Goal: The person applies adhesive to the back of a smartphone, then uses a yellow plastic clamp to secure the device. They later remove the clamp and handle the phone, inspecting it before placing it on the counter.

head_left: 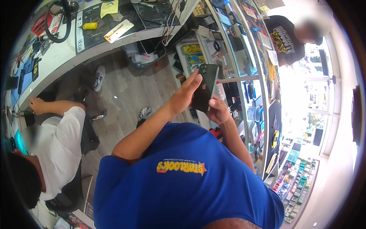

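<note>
A dark smartphone (203,91) with a cluster of camera lenses near one end is held between my two hands, its back mostly facing up. My left hand (183,93) is closed around the phone's left edge, thumb pressed near the lens end. At the lower right edge, my right hand (219,109) grips it with the thumb on the rim and the other fingers partly hidden beneath. The phone is tilted, and its screen is out of sight.
A glass display case (247,78) stands right of my hands, with a person in a black shirt (283,40) beyond it. A person in white (63,141) sits left at a cluttered workbench (72,57). A grey bin (152,63) and stacked trays (183,55) lie ahead.
</note>
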Demonstrator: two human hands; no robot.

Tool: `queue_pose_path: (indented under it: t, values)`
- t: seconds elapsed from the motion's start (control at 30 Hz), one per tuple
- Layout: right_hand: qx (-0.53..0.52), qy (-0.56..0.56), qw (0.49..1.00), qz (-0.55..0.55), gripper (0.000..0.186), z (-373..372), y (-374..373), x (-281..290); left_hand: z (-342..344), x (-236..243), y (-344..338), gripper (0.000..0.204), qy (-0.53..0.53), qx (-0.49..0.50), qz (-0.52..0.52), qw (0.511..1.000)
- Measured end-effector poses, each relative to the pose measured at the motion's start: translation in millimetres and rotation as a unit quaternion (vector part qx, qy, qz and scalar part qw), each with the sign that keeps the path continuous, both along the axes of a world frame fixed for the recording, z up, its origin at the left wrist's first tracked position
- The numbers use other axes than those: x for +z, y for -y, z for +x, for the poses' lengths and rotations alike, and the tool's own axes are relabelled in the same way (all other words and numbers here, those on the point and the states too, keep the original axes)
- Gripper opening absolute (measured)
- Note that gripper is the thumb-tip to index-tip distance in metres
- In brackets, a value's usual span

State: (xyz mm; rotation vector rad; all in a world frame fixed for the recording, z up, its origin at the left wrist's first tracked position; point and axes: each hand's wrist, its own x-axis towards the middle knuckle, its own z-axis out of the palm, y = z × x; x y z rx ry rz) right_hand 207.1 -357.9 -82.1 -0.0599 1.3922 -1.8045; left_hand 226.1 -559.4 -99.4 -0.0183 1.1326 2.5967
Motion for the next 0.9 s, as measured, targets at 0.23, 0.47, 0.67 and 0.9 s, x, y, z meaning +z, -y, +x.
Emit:
queue_pose_path:
  t: [0.23,0.47,0.67,0.9]
  values:
    - [-0.06,0.036,0.992,-0.107,0.091,-26,-10,7,-32,-2,-5,0.074,-0.038,-0.01,0.0,0.999]
    - [-0.056,-0.032,0.997,0.037,0.077,-73,-24,4,-82,-22,-39,0.068,0.015,-0.008,0.033,0.999]
    - [-0.035,-0.021,0.994,0.103,0.062,-147,-61,4,-153,-50,-81,0.072,0.055,-0.007,0.04,0.998]
    - [-0.111,-0.095,0.97,0.193,0.07,-224,-119,-39,-195,-85,-96,0.08,0.093,0.014,-0.124,0.988]
